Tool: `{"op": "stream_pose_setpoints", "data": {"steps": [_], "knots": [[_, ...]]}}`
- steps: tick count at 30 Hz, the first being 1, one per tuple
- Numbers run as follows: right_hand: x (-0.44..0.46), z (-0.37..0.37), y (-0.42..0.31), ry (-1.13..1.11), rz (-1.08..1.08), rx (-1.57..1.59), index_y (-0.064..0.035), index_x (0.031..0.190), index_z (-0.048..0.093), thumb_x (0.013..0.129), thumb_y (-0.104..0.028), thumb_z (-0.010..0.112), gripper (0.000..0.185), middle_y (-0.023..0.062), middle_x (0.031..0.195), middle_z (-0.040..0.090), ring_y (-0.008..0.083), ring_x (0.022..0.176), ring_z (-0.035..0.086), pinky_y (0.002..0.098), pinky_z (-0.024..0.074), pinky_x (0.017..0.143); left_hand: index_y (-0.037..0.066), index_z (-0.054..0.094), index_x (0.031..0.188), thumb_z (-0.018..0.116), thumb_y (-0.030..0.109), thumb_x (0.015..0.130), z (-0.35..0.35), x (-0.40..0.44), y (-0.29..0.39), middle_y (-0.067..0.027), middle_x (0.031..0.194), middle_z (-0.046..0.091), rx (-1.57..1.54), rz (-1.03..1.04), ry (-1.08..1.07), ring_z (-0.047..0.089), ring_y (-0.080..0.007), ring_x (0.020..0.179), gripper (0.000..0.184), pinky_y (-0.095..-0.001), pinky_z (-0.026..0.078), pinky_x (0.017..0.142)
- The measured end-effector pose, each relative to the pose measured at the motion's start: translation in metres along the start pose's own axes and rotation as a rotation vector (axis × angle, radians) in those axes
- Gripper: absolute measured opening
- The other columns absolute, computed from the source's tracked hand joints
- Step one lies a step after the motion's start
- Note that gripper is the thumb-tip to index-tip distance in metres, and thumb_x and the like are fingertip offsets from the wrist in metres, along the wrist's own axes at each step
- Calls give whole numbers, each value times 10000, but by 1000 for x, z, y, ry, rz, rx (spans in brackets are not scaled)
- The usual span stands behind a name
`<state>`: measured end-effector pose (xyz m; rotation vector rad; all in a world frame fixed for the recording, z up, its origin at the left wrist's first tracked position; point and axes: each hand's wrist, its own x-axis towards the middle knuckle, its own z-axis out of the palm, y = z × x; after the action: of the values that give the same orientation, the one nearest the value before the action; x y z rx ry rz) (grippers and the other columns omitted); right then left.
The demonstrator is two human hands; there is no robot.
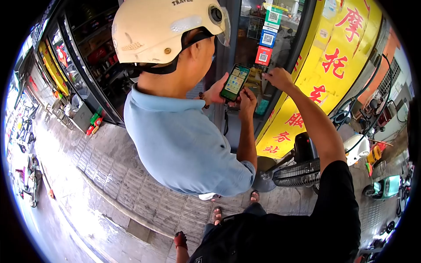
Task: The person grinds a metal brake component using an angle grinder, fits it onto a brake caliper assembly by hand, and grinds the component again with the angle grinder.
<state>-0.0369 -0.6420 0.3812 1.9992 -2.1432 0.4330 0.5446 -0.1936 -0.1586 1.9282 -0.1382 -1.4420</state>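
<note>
My right hand (279, 79) is raised at the glass door beside a column of QR code stickers, just below the red QR code sticker (263, 56). Its fingers are curled in, and I see nothing in them. Low in the view hangs my left hand (180, 240), dark reddish and small; how its fingers are set is unclear. A person in a light blue shirt (175, 136) and a cream helmet (162, 33) stands before me. That person's two hands hold a smartphone (235, 82) with a lit screen of icons.
A yellow sign (322, 57) with red characters stands right of the door. Below my right arm is a black fan (298, 173). Parked scooters, one of them a teal scooter (388, 187), stand at the right. A curb edge (118, 206) crosses the paving on the left.
</note>
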Motion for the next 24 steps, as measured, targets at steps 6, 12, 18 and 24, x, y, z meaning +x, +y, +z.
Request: {"op": "stream_pose_setpoints", "data": {"steps": [6, 12, 18, 24], "knots": [[0, 14, 5, 61, -55, -13, -24, 751, 645, 877, -420, 537, 430, 194, 809, 640, 382, 800, 619, 473, 487, 702, 200, 416, 640, 484, 229, 893, -4, 4, -18, 27, 493, 363, -25, -50, 10, 353, -133, 356, 264, -283, 257, 330], [-6, 12, 5, 1, -146, -19, -2, 763, 607, 909, -373, 516, 410, 218, 813, 619, 407, 824, 599, 483, 466, 715, 124, 549, 751, 527, 228, 867, -5, 8, -22, 8, 594, 491, -8, -59, -38, 445, -114, 455, 157, -266, 339, 387], [-10, 19, 15, -104, -237, -65, -12, 904, 574, 897, -294, 533, 285, 215, 892, 622, 404, 871, 591, 471, 464, 737, 234, 415, 718, 457, 320, 876, -14, 45, -37, 14, 572, 396, -81, -24, -337, 420, -162, 456, 185, -329, 268, 370], [-23, 11, 22, -247, -280, 28, -23, 1056, 535, 870, -238, 555, 284, 193, 950, 636, 380, 906, 606, 438, 477, 757, 227, 400, 678, 444, 266, 892, -7, 32, -25, 28, 526, 360, -89, -31, -232, 371, -146, 394, 222, -311, 233, 346]]}}
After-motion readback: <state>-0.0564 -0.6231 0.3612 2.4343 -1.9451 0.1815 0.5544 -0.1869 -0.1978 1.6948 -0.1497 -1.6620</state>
